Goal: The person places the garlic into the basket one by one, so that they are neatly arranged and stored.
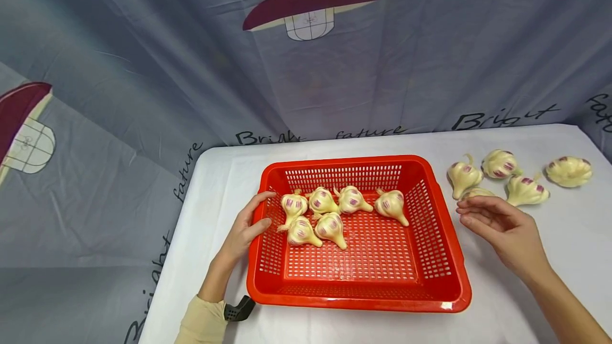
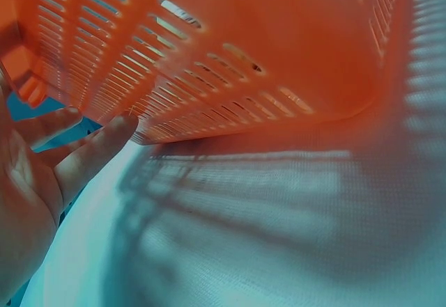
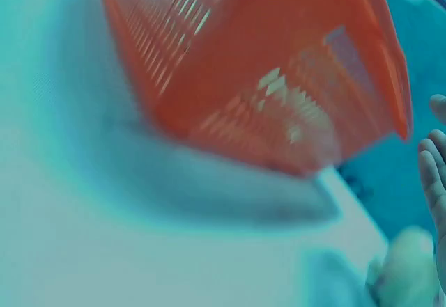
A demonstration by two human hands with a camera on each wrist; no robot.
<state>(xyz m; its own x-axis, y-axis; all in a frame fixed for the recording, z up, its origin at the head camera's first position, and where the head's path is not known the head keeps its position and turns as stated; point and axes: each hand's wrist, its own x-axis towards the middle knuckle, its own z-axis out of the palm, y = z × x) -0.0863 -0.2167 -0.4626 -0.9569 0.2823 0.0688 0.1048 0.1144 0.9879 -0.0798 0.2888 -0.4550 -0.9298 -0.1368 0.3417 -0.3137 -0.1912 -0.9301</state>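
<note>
A red slotted basket [image 1: 354, 161] sits on the white table and holds several garlic bulbs [image 1: 330, 227] bunched in its far left part. My left hand [image 1: 259, 211] rests against the basket's left wall; in the left wrist view its fingers [image 2: 90, 154] lie straight along the outside of that wall [image 2: 230, 63]. To the right of the basket my right hand [image 1: 478, 215] hovers with relaxed fingers and holds nothing. Just beyond its fingertips a partly hidden garlic bulb [image 1: 478, 192] lies on the table. The right wrist view is blurred and shows the basket [image 3: 265, 77] and fingertips [image 3: 432, 175].
More loose garlic bulbs lie on the table at the far right: one [image 1: 462, 175] nearest the basket, then others [image 1: 499, 163], [image 1: 526, 189], [image 1: 569, 170]. A printed grey curtain [image 1: 143, 94] hangs behind and to the left of the table. White tablecloth [image 1: 550, 307] shows in front.
</note>
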